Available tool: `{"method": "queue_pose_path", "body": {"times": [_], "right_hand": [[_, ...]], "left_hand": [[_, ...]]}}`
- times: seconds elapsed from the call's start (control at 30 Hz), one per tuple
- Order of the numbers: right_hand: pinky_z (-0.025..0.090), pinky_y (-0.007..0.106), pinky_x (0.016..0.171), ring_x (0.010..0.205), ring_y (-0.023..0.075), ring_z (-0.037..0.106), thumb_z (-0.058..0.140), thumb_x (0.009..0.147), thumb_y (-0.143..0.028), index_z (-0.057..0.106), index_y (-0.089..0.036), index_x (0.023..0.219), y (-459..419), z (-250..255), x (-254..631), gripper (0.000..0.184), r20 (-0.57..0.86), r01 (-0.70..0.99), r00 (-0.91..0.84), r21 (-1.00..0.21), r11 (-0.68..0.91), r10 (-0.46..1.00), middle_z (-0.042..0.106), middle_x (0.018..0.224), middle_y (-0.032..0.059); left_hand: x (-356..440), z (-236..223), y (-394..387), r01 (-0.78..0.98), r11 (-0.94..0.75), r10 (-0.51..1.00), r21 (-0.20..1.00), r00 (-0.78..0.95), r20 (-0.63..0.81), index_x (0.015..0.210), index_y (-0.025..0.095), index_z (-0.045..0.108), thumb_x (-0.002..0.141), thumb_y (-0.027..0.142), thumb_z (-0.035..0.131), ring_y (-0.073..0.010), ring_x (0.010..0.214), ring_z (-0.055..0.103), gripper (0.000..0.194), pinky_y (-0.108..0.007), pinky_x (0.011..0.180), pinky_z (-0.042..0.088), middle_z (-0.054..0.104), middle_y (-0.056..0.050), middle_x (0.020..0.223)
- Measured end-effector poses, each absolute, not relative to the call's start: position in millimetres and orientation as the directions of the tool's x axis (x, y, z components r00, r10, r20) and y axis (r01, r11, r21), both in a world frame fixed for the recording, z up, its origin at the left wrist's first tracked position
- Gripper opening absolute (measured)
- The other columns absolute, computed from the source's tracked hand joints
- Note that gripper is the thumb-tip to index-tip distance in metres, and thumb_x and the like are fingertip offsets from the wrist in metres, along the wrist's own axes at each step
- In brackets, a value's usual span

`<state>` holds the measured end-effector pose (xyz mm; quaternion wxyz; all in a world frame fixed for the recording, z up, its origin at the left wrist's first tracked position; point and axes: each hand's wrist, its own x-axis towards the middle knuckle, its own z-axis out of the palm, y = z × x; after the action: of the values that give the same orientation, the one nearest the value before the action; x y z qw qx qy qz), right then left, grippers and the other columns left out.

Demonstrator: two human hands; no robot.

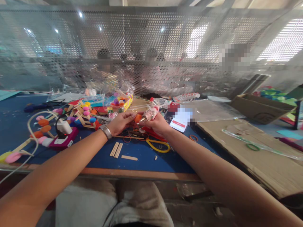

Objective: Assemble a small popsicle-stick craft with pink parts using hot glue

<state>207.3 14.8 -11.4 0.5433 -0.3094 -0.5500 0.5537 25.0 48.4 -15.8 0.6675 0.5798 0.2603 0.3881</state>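
Note:
My right hand (pixel 157 123) is wrapped round a pink and white hot glue gun (pixel 149 114), its metal nozzle pointing down and left. Close to that nozzle, my left hand (pixel 121 123) pinches an orange pompom (pixel 138 118) between thumb and fingers. Below the hands lie several wooden sticks (pixel 116 149) side by side and one flat craft stick (pixel 129 157). A yellow loop (pixel 159 148) rests under my right wrist. To the left stands a small structure of sticks and coloured pompoms (pixel 82 113).
A purple power strip (pixel 63 138) with a white plug and cable sits at left. A lit phone (pixel 180 123) lies right of my hands, near a bottle (pixel 163 102). Cardboard (pixel 236 148) and an open box (pixel 262 108) are at right. A perforated metal screen (pixel 151 41) rises behind.

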Motion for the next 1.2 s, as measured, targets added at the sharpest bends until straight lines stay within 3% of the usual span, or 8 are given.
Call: {"method": "queue_pose_path", "body": {"times": [0.13,0.37,0.53,0.8,1.2], "right_hand": [[0.054,0.037,0.079,0.075,0.0198,0.066,0.089,0.045,-0.031,0.068,-0.017,0.076,15.5,-12.0,208.2,0.04,0.303,-0.191,-0.274,-0.947,0.257,0.913,0.071,0.077,0.0027],[0.055,0.036,0.076,0.073,0.0195,0.066,0.088,0.049,-0.035,0.068,-0.016,0.078,17.8,-17.4,209.1,0.04,0.299,-0.185,-0.26,-0.949,0.257,0.918,0.072,0.081,0.0044],[0.054,0.036,0.082,0.077,0.0199,0.067,0.089,0.046,-0.03,0.07,-0.018,0.09,16.5,-14.8,208.3,0.049,0.357,-0.152,-0.249,-0.932,0.328,0.9,0.073,0.083,0.0031],[0.053,0.035,0.078,0.074,0.02,0.066,0.086,0.051,-0.031,0.071,-0.016,0.084,15.7,-14.8,208.0,0.039,0.382,-0.063,-0.228,-0.924,0.378,0.896,0.073,0.08,0.0045],[0.053,0.037,0.079,0.076,0.0217,0.067,0.086,0.052,-0.034,0.071,-0.017,0.087,9.9,-10.2,205.8,0.042,0.404,-0.03,-0.23,-0.912,0.409,0.885,0.073,0.082,0.0055]], "left_hand": [[24.8,-18.2,49.7,-0.189,0.013,0.814,0.982,0.572,0.099,0.081,0.014,0.071,0.068,0.046,0.079,-0.0124,0.067,0.064,0.036,-0.027,0.069,0.053,0.07,-0.003,0.077],[26.3,-13.8,46.5,-0.151,-0.023,0.803,0.988,0.586,0.108,0.099,0.014,0.07,0.061,0.043,0.084,-0.0128,0.067,0.064,0.05,-0.027,0.068,0.052,0.072,-0.004,0.081],[27.9,-14.5,46.4,-0.172,-0.042,0.819,0.984,0.559,0.133,0.09,0.013,0.071,0.06,0.045,0.084,-0.012,0.067,0.063,0.046,-0.024,0.066,0.049,0.071,-0.004,0.078],[27.7,-11.7,43.9,-0.184,0.02,0.812,0.983,0.577,0.092,0.096,0.014,0.062,0.052,0.037,0.089,-0.012,0.068,0.065,0.057,-0.024,0.067,0.049,0.072,-0.003,0.08],[26.1,-12.5,43.4,-0.202,-0.008,0.812,0.979,0.57,0.125,0.089,0.016,0.058,0.053,0.041,0.088,-0.012,0.063,0.065,0.053,-0.023,0.064,0.047,0.071,-0.001,0.073]]}}
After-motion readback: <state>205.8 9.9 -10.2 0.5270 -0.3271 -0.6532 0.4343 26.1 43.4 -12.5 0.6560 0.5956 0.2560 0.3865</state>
